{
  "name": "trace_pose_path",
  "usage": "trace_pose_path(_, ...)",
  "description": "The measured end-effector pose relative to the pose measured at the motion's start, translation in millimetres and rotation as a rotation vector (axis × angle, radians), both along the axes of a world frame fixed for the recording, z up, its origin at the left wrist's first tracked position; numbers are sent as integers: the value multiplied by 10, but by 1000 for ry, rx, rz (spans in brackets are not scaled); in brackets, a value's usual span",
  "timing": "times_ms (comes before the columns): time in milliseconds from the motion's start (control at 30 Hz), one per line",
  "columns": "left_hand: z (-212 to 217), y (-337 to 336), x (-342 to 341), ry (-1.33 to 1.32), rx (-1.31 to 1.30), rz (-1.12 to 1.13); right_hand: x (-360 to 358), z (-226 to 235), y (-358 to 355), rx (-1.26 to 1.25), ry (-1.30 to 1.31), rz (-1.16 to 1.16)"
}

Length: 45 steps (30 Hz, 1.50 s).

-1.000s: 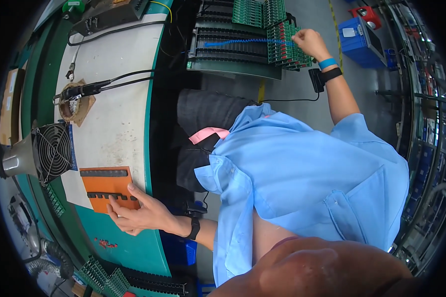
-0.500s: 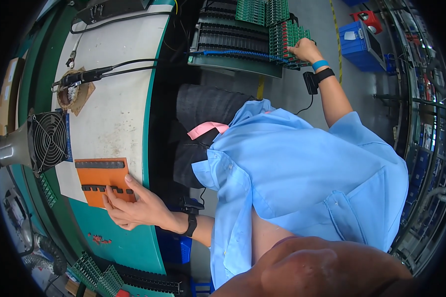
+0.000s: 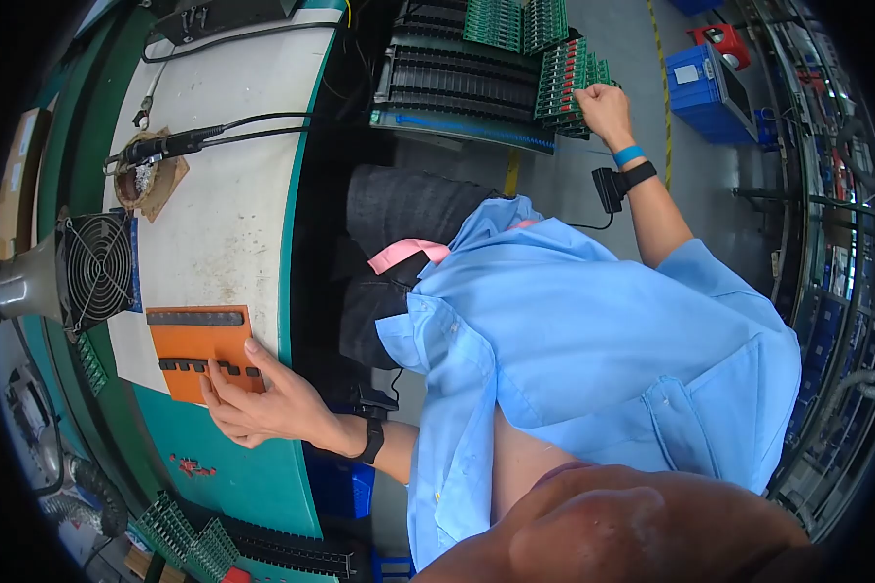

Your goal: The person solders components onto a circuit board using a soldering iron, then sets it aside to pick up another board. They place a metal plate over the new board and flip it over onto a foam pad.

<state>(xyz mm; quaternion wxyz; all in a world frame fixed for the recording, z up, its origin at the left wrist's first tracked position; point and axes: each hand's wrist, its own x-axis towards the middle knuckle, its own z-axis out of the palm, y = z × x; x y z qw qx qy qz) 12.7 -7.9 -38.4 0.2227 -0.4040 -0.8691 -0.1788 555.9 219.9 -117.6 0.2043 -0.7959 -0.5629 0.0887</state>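
Observation:
My left hand [image 3: 262, 403] lies with fingers stretched over the lower edge of an orange fixture plate [image 3: 199, 340], which carries two dark strips, the lower one notched. Its thumb and fingertips touch the plate near the notched strip. At the upper right, my right hand [image 3: 605, 112] is closed at the edge of a green circuit board [image 3: 559, 83] with a row of red parts on it. The fingertips are hidden behind the hand. More green boards [image 3: 496, 21] stand upright beside it, in a black slotted rack [image 3: 447, 73].
On the white mat [image 3: 233, 243] are a soldering iron [image 3: 165, 148] and a round tip cleaner [image 3: 141, 189]. A fan [image 3: 97, 262] stands at the left. Small red parts [image 3: 192, 466] lie on the teal surface. Blue crates [image 3: 705, 87] sit on the floor at the upper right.
My right hand has curled its fingers closed and shifted slightly at the boards; the red-part board there has turned to show more of its face. My left hand stays almost still on the plate.

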Motion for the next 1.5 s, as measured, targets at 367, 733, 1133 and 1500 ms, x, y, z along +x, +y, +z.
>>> trace_pose_path(367, 35, -25, 47, 36, 44, -16, -756, 923, -30, 204, 798, 269)
trace_pose_path(733, -97, -227, 332, -1611, 869, -662, -2595, 1586, 492, -439, 826, 1691)
trace_pose_path(1133, 68, -809, 159, -2444, 327, -740, -4574, 1833, -125, -807, 165, 2569)
trace_pose_path(1500, -113, -1217, 751, -2645, 1044, -853, -4966, 1860, -749, -571, 216, 2562)
